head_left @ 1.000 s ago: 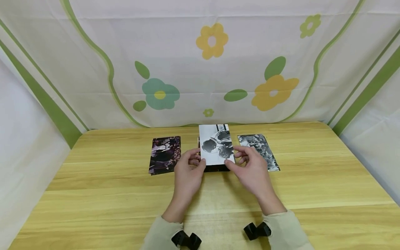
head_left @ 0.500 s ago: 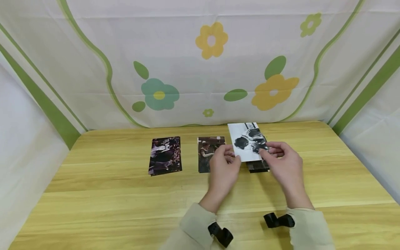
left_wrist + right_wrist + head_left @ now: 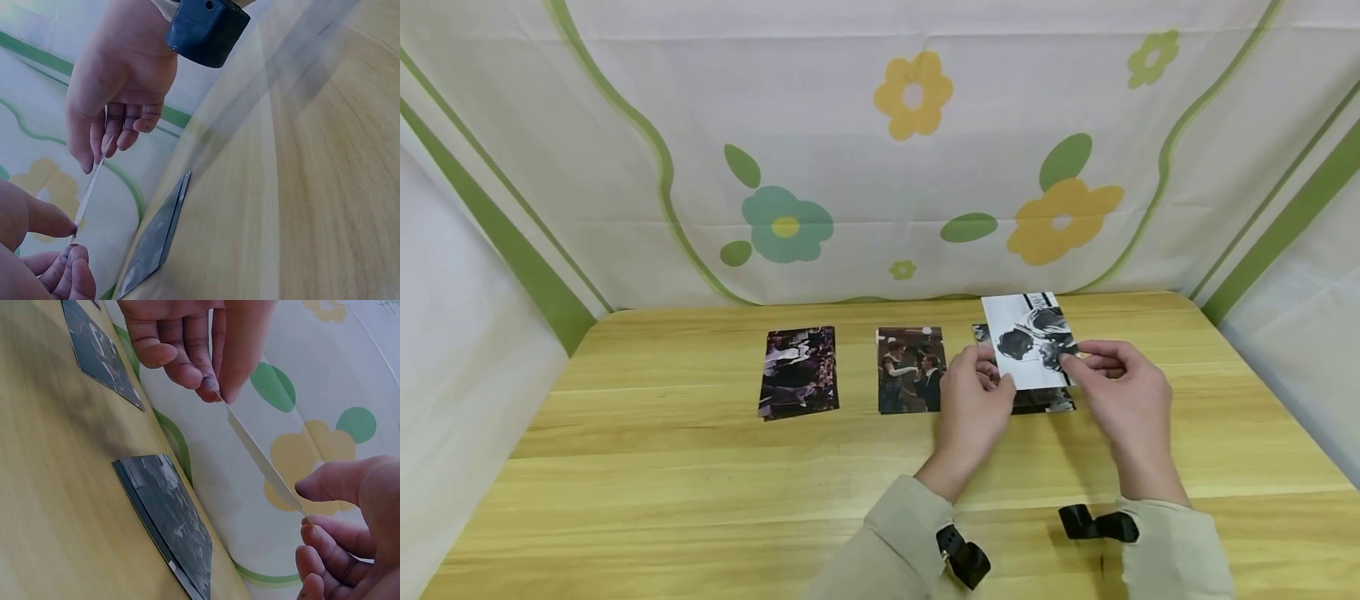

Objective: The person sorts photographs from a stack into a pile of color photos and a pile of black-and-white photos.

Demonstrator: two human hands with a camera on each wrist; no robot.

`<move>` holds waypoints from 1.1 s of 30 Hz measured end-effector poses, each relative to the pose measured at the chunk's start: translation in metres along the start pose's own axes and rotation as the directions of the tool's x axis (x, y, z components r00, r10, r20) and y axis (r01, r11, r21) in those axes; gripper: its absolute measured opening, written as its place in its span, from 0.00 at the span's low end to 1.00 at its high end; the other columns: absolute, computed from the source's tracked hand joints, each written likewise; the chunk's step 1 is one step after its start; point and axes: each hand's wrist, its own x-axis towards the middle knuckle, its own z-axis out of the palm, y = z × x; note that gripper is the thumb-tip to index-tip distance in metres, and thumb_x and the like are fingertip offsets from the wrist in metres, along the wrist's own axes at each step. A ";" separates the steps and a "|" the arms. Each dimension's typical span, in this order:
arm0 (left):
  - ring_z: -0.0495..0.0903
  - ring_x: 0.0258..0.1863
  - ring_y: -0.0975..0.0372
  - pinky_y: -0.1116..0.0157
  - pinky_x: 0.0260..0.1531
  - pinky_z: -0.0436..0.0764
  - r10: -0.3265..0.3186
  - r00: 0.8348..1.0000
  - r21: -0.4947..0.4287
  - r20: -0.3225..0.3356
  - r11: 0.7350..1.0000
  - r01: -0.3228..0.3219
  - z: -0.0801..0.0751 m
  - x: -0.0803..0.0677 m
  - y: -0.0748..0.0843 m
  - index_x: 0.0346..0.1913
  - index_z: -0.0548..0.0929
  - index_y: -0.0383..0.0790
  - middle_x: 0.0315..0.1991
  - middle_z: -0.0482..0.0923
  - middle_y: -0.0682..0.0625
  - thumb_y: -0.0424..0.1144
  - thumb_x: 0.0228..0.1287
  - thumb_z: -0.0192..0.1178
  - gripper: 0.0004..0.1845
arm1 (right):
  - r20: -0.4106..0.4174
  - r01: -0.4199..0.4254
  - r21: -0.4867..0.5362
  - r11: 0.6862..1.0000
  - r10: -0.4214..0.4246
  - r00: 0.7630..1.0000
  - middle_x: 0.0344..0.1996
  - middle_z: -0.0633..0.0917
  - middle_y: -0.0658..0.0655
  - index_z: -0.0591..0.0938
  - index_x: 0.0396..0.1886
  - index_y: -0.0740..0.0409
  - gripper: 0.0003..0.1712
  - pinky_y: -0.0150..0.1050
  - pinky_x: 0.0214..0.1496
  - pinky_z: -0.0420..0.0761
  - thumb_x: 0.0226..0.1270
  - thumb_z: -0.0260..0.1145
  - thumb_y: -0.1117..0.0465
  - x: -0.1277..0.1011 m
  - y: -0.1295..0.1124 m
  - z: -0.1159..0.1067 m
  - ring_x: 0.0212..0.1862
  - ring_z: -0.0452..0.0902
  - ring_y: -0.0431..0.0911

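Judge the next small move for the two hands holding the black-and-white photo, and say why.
Probably lower the black-and-white photo onto the right-hand pile. The left hand and right hand pinch its opposite edges, and it hangs above that pile, clear of it. The middle pile and left pile lie apart.

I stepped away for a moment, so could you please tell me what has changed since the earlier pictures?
Both hands, left hand and right hand, carried the black-and-white photo rightward, from above the middle pile to above the right pile, uncovering the middle one. Both still pinch it. The left pile stayed put.
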 end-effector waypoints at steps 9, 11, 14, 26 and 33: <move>0.73 0.31 0.72 0.73 0.35 0.78 -0.026 1.000 0.069 0.003 0.997 0.026 0.005 -0.001 -0.008 0.57 0.86 0.30 0.39 0.82 0.47 0.26 0.65 0.68 0.17 | 0.049 -0.020 -0.048 0.999 0.022 0.999 0.36 0.83 0.38 0.86 0.61 0.52 0.28 0.30 0.38 0.78 0.69 0.76 0.42 0.004 0.012 0.003 0.40 0.76 0.36; 0.73 0.31 0.72 0.73 0.36 0.78 -0.037 0.999 0.080 0.012 0.996 0.036 0.006 -0.002 -0.010 0.58 0.86 0.29 0.39 0.81 0.47 0.26 0.65 0.68 0.18 | 0.058 -0.024 -0.060 0.998 0.027 0.998 0.37 0.83 0.40 0.86 0.62 0.52 0.29 0.31 0.38 0.78 0.69 0.75 0.41 0.006 0.016 0.005 0.40 0.76 0.36; 0.73 0.32 0.70 0.72 0.37 0.77 -0.053 0.998 0.109 0.024 0.993 0.050 0.008 -0.002 -0.013 0.60 0.86 0.28 0.38 0.80 0.48 0.26 0.66 0.68 0.19 | 0.082 -0.041 -0.062 0.997 0.046 0.996 0.39 0.83 0.41 0.86 0.62 0.52 0.30 0.31 0.37 0.78 0.69 0.76 0.41 0.009 0.023 0.007 0.40 0.76 0.37; 0.70 0.34 0.64 0.68 0.37 0.74 -0.098 0.995 0.261 -0.002 0.961 0.095 0.015 -0.002 -0.019 0.58 0.87 0.26 0.35 0.77 0.48 0.23 0.61 0.67 0.20 | 0.077 0.015 -0.148 0.989 -0.004 0.997 0.37 0.89 0.48 0.88 0.58 0.56 0.26 0.30 0.37 0.75 0.68 0.76 0.45 0.015 0.043 0.023 0.36 0.77 0.36; 0.68 0.32 0.63 0.68 0.34 0.72 -0.092 0.996 0.327 0.019 0.942 0.080 0.016 -0.001 -0.020 0.57 0.87 0.26 0.33 0.72 0.50 0.25 0.60 0.67 0.20 | 0.068 0.023 -0.159 0.987 -0.013 0.998 0.38 0.90 0.50 0.89 0.57 0.56 0.24 0.30 0.37 0.74 0.69 0.76 0.46 0.014 0.043 0.025 0.37 0.78 0.39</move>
